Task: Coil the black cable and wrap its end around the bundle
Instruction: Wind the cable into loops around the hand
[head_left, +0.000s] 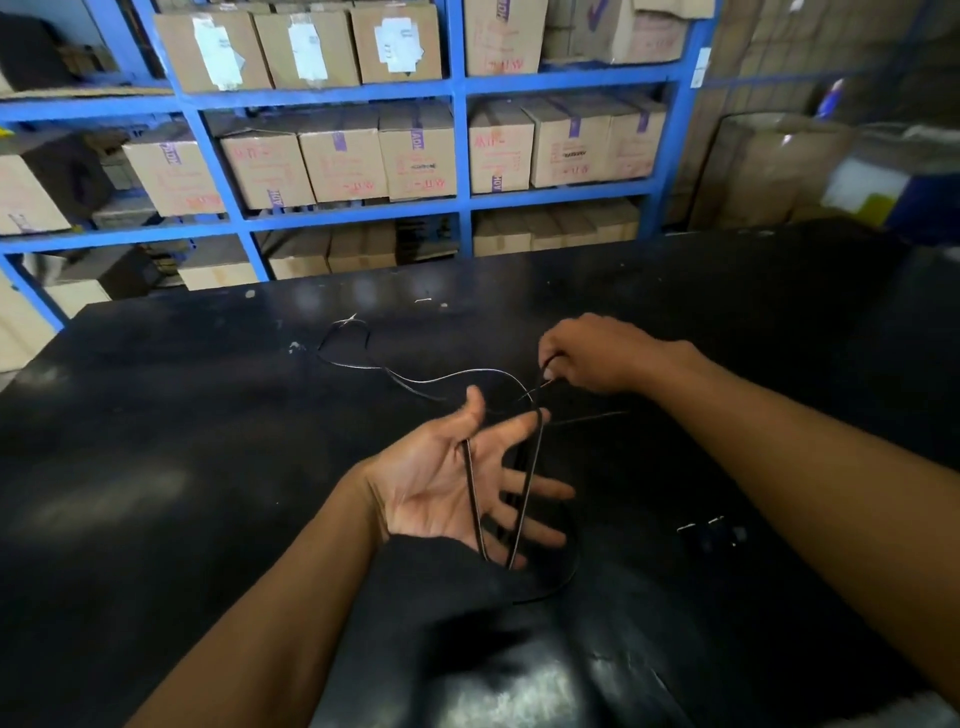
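A thin black cable (415, 382) lies across the dark table, its far end curling near the back left. My left hand (457, 478) is held palm up over the table with fingers spread. Loops of the cable run across the palm, over the index finger tip and down past the wrist. My right hand (597, 356) sits just beyond it, thumb and fingers pinched on the cable where it leaves the loops. One slack loop hangs below the left hand toward me.
The black table (208, 467) fills the foreground. A small dark plug-like object (711, 532) lies at the right near my right forearm. Blue metal shelving (457, 150) stacked with cardboard boxes stands behind the table's far edge.
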